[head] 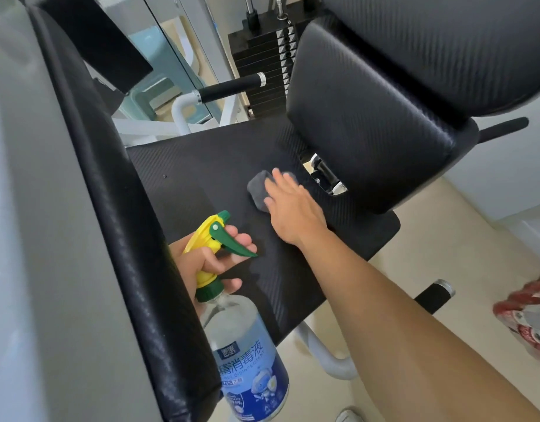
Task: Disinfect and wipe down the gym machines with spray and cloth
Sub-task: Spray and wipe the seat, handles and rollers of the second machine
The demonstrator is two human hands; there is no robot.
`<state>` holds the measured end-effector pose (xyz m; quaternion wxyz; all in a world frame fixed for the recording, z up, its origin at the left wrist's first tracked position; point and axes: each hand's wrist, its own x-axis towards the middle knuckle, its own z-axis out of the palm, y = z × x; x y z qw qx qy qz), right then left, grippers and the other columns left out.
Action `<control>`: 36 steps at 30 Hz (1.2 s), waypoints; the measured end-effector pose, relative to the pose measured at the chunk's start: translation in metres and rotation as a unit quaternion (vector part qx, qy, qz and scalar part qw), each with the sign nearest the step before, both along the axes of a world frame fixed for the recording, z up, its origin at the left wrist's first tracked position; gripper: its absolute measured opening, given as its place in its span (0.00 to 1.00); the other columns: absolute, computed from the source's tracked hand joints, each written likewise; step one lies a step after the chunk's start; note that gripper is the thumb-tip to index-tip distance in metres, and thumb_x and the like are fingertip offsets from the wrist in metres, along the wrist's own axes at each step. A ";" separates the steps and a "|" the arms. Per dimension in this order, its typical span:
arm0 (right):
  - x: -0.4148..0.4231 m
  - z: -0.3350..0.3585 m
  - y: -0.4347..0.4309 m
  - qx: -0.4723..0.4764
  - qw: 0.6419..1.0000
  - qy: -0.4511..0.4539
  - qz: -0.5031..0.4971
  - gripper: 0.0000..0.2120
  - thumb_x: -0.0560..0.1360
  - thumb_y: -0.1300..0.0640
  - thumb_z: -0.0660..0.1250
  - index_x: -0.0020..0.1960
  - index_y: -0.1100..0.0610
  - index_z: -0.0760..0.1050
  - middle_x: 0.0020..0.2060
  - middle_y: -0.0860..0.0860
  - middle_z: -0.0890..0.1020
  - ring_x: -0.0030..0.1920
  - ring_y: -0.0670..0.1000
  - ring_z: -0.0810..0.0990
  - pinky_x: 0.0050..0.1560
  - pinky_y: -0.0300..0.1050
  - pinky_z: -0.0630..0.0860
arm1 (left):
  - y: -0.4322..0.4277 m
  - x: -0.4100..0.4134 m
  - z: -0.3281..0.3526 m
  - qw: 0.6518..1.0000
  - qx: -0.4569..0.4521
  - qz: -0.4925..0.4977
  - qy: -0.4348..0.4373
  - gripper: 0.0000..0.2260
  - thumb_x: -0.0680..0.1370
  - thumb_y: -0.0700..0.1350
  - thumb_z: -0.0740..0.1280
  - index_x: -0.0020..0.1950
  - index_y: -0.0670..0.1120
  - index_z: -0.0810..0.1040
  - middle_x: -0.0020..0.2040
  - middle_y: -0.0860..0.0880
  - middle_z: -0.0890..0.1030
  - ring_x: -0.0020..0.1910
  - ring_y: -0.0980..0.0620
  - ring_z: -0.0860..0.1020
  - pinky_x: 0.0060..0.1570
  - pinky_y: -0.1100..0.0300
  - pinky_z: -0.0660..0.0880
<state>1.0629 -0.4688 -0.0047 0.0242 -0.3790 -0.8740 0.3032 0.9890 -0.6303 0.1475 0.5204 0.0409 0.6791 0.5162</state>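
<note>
Covered, cropped, blurred
The right hand (pixel 293 210) covers most of the grey cloth (pixel 257 190); the bottom edge cuts the base off the spray bottle (pixel 247 363); a red-and-white thing (pixel 529 315) at right is too blurred to identify.

Bright even daylight, soft shadows, wide-angle bending at edges, slight motion blur throughout

Spray btl (pixel 246 357) label: "消毒液", "75%"
</note>
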 end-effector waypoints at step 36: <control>0.095 0.062 -0.155 -0.102 0.989 0.011 -0.109 0.14 0.75 0.46 0.64 0.35 0.48 0.65 0.32 0.45 0.71 0.40 0.54 0.75 0.39 0.44 0.68 | -0.083 0.057 -0.003 0.936 0.131 -0.321 -0.065 0.20 0.66 0.34 0.60 0.54 0.44 0.80 0.54 0.44 0.84 0.64 0.43 0.81 0.35 0.65 0.74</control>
